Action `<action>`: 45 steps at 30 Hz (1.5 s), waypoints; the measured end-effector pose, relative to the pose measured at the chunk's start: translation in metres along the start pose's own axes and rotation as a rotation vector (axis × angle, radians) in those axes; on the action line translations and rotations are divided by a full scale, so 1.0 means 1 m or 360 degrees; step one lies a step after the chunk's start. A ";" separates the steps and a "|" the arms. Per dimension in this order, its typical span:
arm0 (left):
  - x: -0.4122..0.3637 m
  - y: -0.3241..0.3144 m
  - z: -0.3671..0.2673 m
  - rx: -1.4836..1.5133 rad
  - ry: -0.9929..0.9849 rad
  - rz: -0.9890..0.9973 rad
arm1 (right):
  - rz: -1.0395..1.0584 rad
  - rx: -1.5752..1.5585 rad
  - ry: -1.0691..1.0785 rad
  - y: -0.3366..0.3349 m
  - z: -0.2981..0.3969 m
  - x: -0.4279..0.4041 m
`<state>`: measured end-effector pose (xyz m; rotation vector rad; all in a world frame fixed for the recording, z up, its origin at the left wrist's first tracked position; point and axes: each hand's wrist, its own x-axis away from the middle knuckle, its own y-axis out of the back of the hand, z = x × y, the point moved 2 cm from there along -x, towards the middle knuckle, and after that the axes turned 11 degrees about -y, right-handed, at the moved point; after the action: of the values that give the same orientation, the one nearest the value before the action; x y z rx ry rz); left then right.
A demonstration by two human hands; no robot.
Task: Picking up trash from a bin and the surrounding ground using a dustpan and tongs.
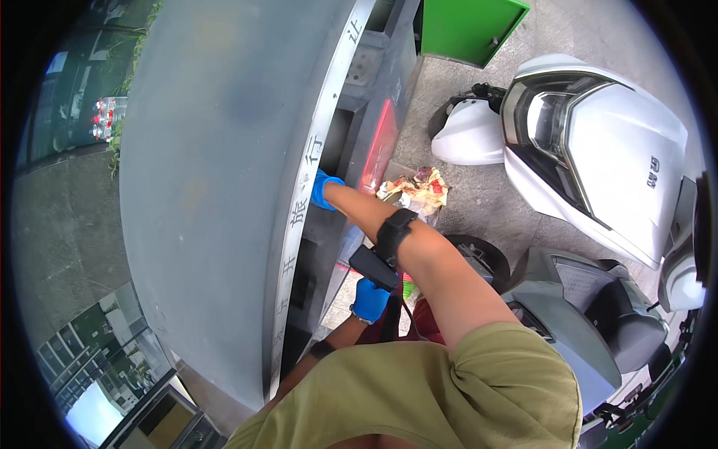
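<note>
My right hand (326,189), in a blue disposable glove, reaches into an opening in the side of a grey metal cabinet (207,168). The white rim strip hides its fingers, so what it touches cannot be seen. A black strap (396,230) circles my right forearm. My left hand (371,299), also blue-gloved with a watch at the wrist, is lower, close to my body. A black box-shaped device (373,268) covers its fingertips; whether it grips anything is unclear. Crumpled food wrappers and waste (419,189) lie on the ground beyond my right forearm.
A clear panel with a red edge (379,149) leans along the cabinet's side. To the right stand a white scooter (622,151) and a grey one (555,314). A green metal box (468,28) is at the top. Plastic bottles (109,118) appear beyond the cabinet.
</note>
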<state>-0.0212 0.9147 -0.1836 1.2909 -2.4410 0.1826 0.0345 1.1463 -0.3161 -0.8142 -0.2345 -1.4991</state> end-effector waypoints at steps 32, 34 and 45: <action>0.022 -0.018 -0.018 -0.0121 -0.0390 0.0033 | -0.0499 0.0002 -0.0105 0.021 0.037 0.632; 0.024 -0.017 -0.018 -0.0109 -0.0375 0.0030 | -0.0599 0.0149 -0.0305 0.018 0.028 0.645; 0.029 -0.011 -0.021 -0.0046 -0.0334 0.0085 | -0.0646 -0.0239 -0.0336 0.031 -0.025 0.576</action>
<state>-0.0211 0.8922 -0.1535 1.2912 -2.6446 0.0267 0.1164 0.6738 0.0056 -1.0942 -0.4708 -1.8252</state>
